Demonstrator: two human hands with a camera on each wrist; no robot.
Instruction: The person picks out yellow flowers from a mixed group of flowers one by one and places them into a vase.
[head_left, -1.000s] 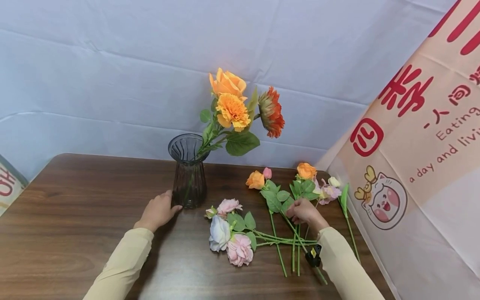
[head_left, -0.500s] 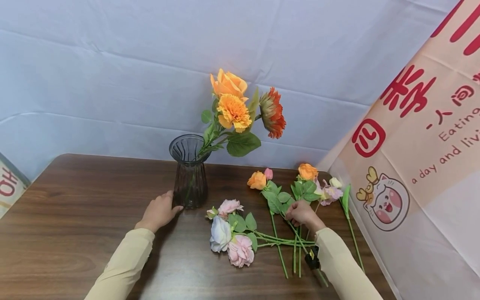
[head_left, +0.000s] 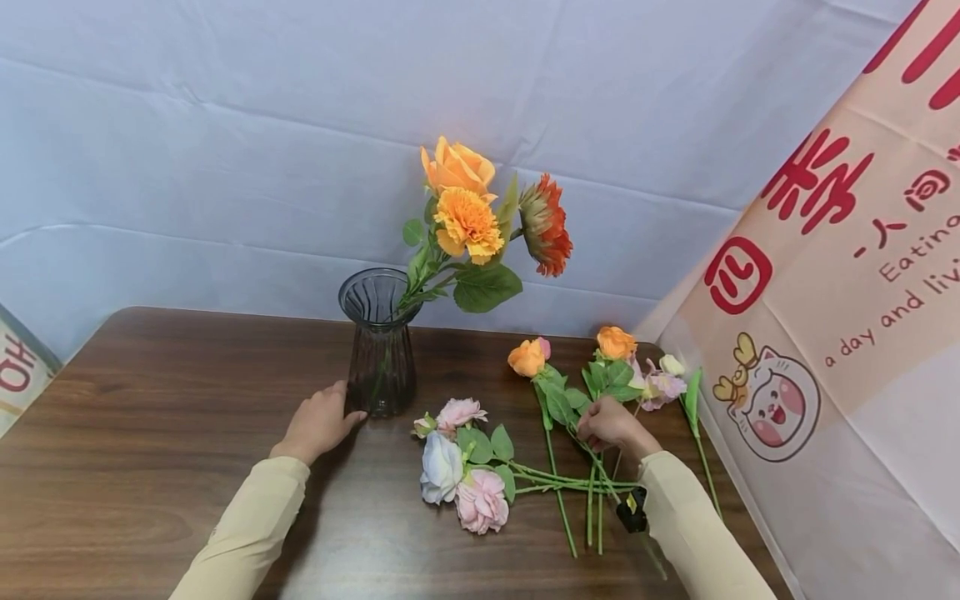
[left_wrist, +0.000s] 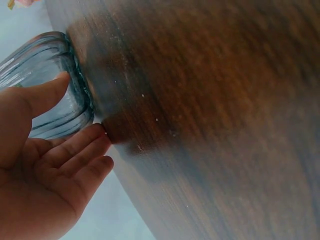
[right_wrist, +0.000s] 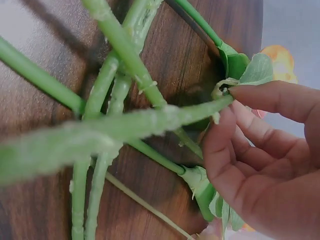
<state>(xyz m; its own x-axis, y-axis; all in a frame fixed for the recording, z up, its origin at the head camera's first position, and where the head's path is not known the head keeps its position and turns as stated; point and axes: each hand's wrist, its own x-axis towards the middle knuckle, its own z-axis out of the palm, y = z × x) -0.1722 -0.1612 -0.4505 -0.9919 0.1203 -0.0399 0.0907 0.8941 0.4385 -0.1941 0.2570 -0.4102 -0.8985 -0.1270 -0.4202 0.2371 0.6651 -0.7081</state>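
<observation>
In the head view my left hand [head_left: 318, 423] is at the foot of a dark ribbed glass vase [head_left: 381, 367]. The left wrist view has the thumb on one side of the glass and fingers on the other. An orange rose [head_left: 459, 169], an orange carnation [head_left: 468, 223] and a red-orange daisy-like flower [head_left: 546, 225] lean rightward out of the vase. My right hand [head_left: 611, 427] pinches a green stem [right_wrist: 125, 127] between thumb and index finger. This stem runs up to leaves and a smaller orange rose [head_left: 527, 358]; its lower end passes under the wrist.
Pink and pale blue blooms [head_left: 441, 468] lie left of the right hand, their stems crossing others. Another orange rose [head_left: 617, 342], a lilac flower [head_left: 662, 389] and a white bud [head_left: 671, 364] lie at the right. A printed banner [head_left: 825, 333] borders the wooden table [head_left: 187, 400].
The smaller orange rose has shifted right and turned slightly, partly covering the pink bud behind it. My right hand has moved slightly right with the stem. The left hand and vase stay put.
</observation>
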